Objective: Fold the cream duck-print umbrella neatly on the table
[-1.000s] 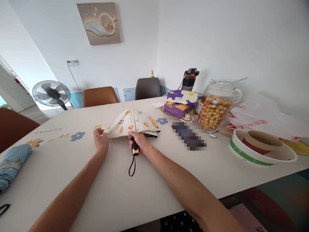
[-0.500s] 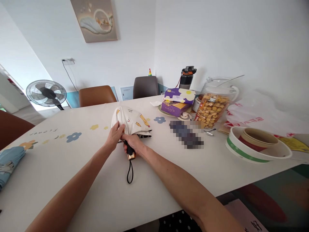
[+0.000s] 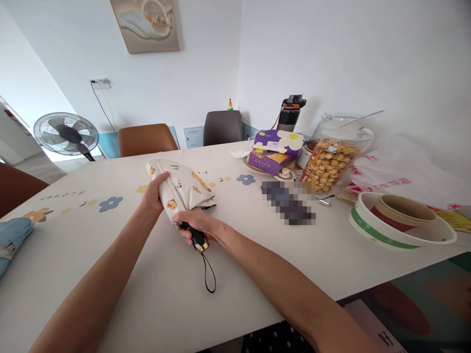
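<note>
A folded white umbrella (image 3: pixel 187 189) with yellow cartoon prints lies slantwise over the table (image 3: pixel 158 294), its canopy pointing away and to the left. Its black handle with a gold end and a wrist loop points toward me. My right hand (image 3: pixel 193 223) is wrapped around the handle where it meets the canopy's edge. Along the canopy's left side, my left hand (image 3: pixel 156 191) grips the fabric, thumb on top and the other fingers hidden beneath. A dark inner fold of cloth shows at the canopy's right edge.
A blue cloth item (image 3: pixel 13 240) lies at the left edge. On the right are tissue packs (image 3: pixel 274 159), a bottle (image 3: pixel 290 113), a snack jar (image 3: pixel 331 157), a plastic bag (image 3: pixel 397 166) and a white bowl (image 3: pixel 405 240) holding tape rolls. Chairs (image 3: pixel 147 139) stand behind the table.
My left hand has moved from near the handle up and left along the canopy. The umbrella has tilted leftward and its fabric looks flatter. My right hand still grips the handle.
</note>
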Demonstrator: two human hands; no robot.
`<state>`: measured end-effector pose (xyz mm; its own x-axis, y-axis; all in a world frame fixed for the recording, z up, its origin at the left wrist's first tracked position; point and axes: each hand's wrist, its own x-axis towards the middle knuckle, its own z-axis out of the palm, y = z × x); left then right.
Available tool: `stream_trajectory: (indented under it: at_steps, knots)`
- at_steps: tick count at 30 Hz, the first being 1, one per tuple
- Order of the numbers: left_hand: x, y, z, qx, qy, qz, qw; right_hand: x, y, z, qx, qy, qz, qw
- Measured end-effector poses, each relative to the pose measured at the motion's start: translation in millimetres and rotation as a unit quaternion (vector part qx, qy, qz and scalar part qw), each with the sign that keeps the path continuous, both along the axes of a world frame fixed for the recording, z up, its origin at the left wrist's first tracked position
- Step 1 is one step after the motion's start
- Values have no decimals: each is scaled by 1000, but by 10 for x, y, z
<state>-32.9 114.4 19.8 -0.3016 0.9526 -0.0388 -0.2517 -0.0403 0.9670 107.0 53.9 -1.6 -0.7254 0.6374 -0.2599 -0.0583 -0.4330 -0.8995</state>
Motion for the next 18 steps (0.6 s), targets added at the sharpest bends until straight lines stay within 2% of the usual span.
stream_trajectory:
  at_steps: [3,8,11,15,18]
  knots:
    - [-94,0,38,-6,-40,-53,998,-46,-33,-22,-13,34,25,999]
    - [-132,-44,102,16,-28,-45,998,-109,-142,16,-26,79,-31,996]
    - [-129,-74,125,22,-20,-49,998,-87,-169,44,-28,92,-21,995]
    - [-131,-62,81,28,-18,-50,998,-72,-141,-8,-1,80,3,997]
    - [-95,-10,-2,5,-21,-46,999,-110,-107,-84,17,43,-50,998]
